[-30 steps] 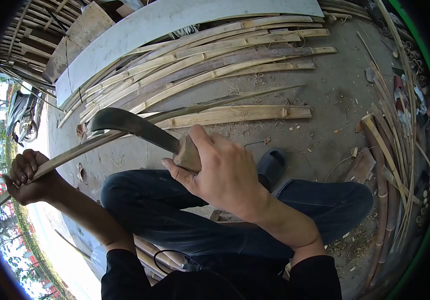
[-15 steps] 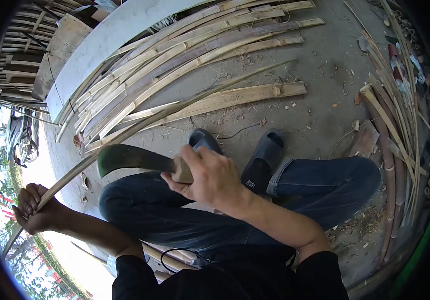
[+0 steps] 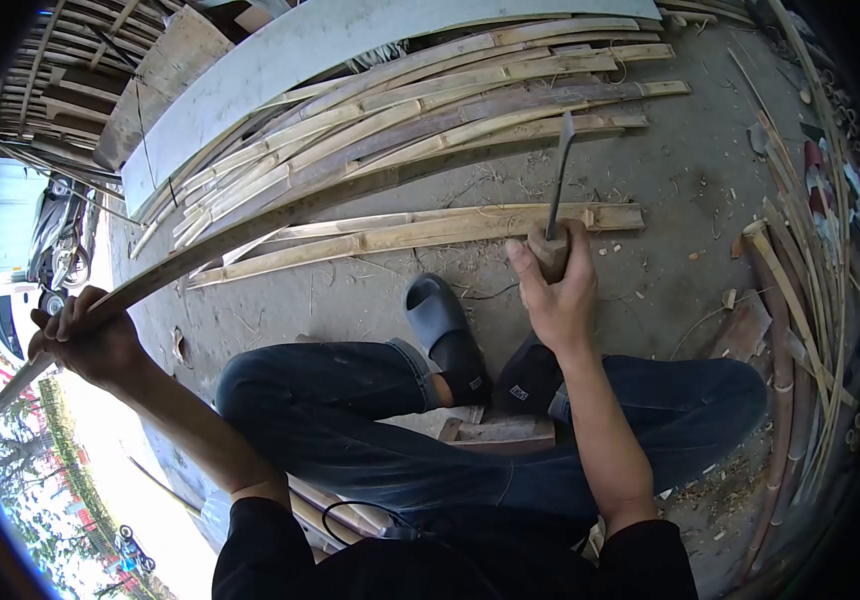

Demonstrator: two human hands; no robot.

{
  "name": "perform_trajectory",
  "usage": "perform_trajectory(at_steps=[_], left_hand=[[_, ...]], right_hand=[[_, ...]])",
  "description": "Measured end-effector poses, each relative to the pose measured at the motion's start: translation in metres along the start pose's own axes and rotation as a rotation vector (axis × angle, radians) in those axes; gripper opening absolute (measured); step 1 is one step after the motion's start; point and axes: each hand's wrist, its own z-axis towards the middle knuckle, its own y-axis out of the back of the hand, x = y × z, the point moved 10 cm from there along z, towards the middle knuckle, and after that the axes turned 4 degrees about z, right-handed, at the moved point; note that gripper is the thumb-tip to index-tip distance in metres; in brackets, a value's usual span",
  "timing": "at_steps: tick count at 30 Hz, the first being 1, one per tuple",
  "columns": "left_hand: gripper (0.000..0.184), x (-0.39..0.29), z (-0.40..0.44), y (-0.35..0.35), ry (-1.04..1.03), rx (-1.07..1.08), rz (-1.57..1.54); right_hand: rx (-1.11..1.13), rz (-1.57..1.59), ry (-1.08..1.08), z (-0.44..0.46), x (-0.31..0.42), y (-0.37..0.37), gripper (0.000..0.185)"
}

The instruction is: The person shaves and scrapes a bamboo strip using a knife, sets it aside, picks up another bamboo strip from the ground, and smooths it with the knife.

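My right hand (image 3: pixel 562 305), wrapped tight round the knife (image 3: pixel 559 185), has swung it away from my left hand (image 3: pixel 95 345), which grips the long strip (image 3: pixel 190 257) at my left, so the hands are well apart

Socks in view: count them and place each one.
2: the black left sock, partly inside a grey slipper, and the black right sock, just beside it.
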Motion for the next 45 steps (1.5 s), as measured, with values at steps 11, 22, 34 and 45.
perform_trajectory(at_steps=[11, 22, 34, 45], left_hand=[[0.055, -0.022, -0.02, -0.012, -0.133, -0.096, 0.277], [0.053, -0.02, -0.032, -0.06, -0.076, 0.274, 0.07], [0.051, -0.021, -0.049, -0.078, -0.086, 0.291, 0.048], [0.048, -0.007, -0.026, 0.041, -0.199, -0.395, 0.407]], right_hand=[[0.428, -0.381, 0.063, -0.005, 0.043, -0.099, 0.047], [0.543, -0.48, 0.085, -0.009, 0.071, -0.075, 0.05], [0.518, -0.45, 0.179, -0.022, 0.074, -0.069, 0.038], [0.357, -0.692, 0.09, 0.014, 0.007, -0.045, 0.047]])
